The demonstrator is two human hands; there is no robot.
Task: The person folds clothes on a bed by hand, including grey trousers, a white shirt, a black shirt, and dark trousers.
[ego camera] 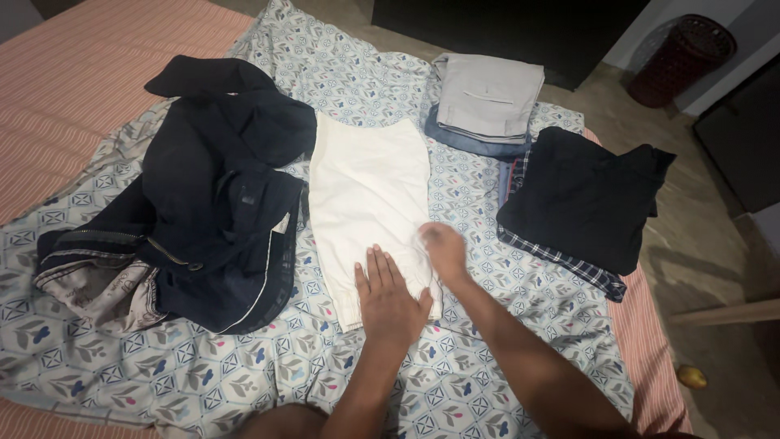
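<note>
A folded cream-white garment (370, 183) lies flat on a patterned blue-and-white bedsheet (455, 203). My left hand (390, 297) presses palm-down on its near edge, fingers spread. My right hand (443, 248) rests on the garment's near right corner, fingers curled; whether it pinches the cloth cannot be told. To the left of the garment lies a heap of unfolded dark navy clothes (219, 195).
A folded grey pair of trousers on blue jeans (487, 102) sits at the far side. A folded black garment on a checked one (581, 199) lies at the right. A striped orange mattress (89, 57) shows under the sheet. A dark red basket (682, 57) stands on the floor.
</note>
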